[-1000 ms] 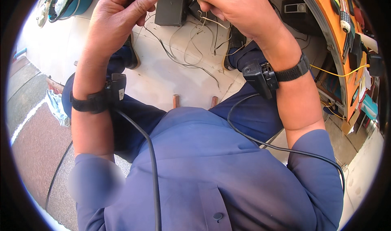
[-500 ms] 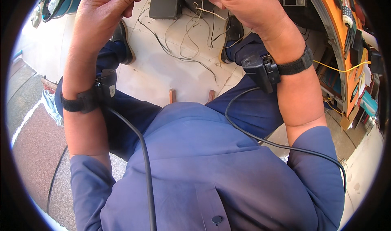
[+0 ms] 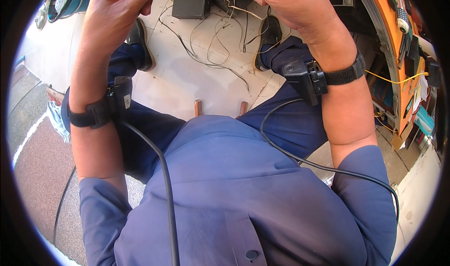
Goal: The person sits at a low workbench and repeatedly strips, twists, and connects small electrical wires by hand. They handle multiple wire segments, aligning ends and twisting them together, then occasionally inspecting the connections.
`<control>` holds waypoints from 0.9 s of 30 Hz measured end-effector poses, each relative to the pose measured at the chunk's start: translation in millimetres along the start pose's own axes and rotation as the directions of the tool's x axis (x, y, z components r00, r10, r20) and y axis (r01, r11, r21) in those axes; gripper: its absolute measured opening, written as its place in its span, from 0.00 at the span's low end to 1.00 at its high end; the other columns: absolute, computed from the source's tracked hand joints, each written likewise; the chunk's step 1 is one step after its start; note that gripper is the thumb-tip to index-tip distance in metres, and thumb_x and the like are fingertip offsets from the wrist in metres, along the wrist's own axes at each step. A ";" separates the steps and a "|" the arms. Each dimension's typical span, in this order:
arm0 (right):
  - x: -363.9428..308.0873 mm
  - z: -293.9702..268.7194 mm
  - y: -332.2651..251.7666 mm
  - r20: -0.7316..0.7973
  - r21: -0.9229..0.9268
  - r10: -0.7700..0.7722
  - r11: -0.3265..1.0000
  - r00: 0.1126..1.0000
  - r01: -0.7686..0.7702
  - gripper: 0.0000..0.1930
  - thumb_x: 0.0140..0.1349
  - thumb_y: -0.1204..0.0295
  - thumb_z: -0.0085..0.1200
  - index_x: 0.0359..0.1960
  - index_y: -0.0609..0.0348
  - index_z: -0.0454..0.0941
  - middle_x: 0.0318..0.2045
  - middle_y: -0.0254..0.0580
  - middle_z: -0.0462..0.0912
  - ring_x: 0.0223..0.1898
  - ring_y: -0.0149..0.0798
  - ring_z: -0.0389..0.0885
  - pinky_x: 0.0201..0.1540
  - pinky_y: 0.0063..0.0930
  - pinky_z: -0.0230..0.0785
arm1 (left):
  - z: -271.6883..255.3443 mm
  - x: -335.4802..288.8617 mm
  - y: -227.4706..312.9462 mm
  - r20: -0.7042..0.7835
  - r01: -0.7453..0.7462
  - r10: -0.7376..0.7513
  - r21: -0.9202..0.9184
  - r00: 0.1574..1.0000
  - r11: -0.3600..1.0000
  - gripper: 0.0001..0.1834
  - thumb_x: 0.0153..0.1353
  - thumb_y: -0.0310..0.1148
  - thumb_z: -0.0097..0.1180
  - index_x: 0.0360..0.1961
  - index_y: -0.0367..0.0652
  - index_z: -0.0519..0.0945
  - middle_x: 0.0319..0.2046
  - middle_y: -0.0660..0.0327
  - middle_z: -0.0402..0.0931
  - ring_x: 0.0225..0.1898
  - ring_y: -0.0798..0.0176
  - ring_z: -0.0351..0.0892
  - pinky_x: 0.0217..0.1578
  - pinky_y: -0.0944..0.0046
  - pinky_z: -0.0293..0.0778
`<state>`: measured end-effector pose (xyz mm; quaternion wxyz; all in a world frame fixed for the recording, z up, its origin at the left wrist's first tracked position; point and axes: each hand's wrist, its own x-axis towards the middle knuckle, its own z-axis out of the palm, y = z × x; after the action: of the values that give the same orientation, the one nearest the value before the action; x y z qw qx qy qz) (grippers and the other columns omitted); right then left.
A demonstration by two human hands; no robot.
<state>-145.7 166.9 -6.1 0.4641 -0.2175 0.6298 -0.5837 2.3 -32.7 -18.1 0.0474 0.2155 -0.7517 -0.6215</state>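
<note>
At the upper edge, my left hand (image 3: pixel 119 10) is closed, its thumb pressed against bent fingers. Across from it, my right hand (image 3: pixel 293 6) is also closed, with its fingers curled in a pinch. The picture's edge cuts off both sets of fingertips, so whatever they hold is hidden. A gap separates the two hands. Below and between them, a black box (image 3: pixel 191 2) stands on the floor, nearest the left hand. Thin pale and black wires (image 3: pixel 220 64) lie loosely tangled beside it, below the right hand.
A strapped black device (image 3: pixel 302 78) sits on my right forearm and another (image 3: pixel 123 92) on my left, each trailing a black cable. On the right, an orange-edged bench (image 3: pixel 372 3) carries tools and a yellow wire (image 3: pixel 398 82). Two wooden stool legs (image 3: pixel 198 108) show near my lap.
My hands have drawn slightly farther apart, the left one moving left and the right one moving right. Both stay closed.
</note>
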 end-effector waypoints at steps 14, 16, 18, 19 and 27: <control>1.5 -0.4 1.7 0.015 0.031 -0.023 0.999 1.000 0.022 0.08 0.72 0.69 0.56 0.42 0.62 0.80 0.23 0.28 0.77 0.22 0.19 0.70 0.24 0.13 0.60 | -2.2 1.9 -1.7 0.003 0.021 -0.021 0.010 1.000 1.000 0.07 0.71 0.33 0.59 0.37 0.43 0.79 0.26 0.71 0.77 0.22 0.80 0.70 0.24 0.79 0.67; 1.3 -0.6 1.2 0.012 0.022 -0.015 1.000 1.000 0.015 0.08 0.72 0.69 0.56 0.42 0.62 0.81 0.23 0.28 0.77 0.22 0.19 0.70 0.24 0.13 0.60 | -2.0 1.6 -2.2 -0.001 0.019 -0.019 -0.004 1.000 1.000 0.07 0.71 0.33 0.59 0.36 0.43 0.79 0.26 0.71 0.76 0.22 0.80 0.71 0.24 0.79 0.67; 0.8 -0.9 0.7 0.005 0.012 -0.004 1.000 1.000 0.004 0.08 0.72 0.69 0.56 0.42 0.62 0.81 0.23 0.28 0.77 0.22 0.19 0.70 0.24 0.13 0.60 | -2.2 1.5 -2.9 -0.004 0.021 -0.021 -0.001 1.000 1.000 0.07 0.72 0.33 0.58 0.36 0.43 0.79 0.26 0.71 0.76 0.22 0.80 0.71 0.24 0.79 0.67; 1.0 -0.8 0.5 0.005 0.013 -0.009 1.000 1.000 0.009 0.08 0.72 0.69 0.56 0.42 0.62 0.81 0.23 0.28 0.77 0.22 0.19 0.70 0.24 0.13 0.60 | -2.2 1.5 -3.2 -0.005 0.023 -0.023 0.001 1.000 1.000 0.07 0.72 0.33 0.58 0.36 0.43 0.79 0.26 0.71 0.76 0.22 0.80 0.71 0.23 0.79 0.67; 0.4 0.2 -0.7 -0.003 0.002 -0.010 1.000 1.000 0.010 0.08 0.72 0.68 0.56 0.42 0.61 0.81 0.23 0.27 0.77 0.21 0.19 0.69 0.23 0.13 0.59 | -1.3 1.9 -0.9 -0.004 0.022 -0.022 0.000 1.000 1.000 0.08 0.72 0.34 0.58 0.35 0.43 0.79 0.26 0.70 0.76 0.22 0.80 0.70 0.23 0.79 0.67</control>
<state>-145.9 166.3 -5.6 0.4605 -0.2194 0.6288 -0.5869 1.2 -34.7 -19.1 0.0422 0.2249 -0.7491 -0.6217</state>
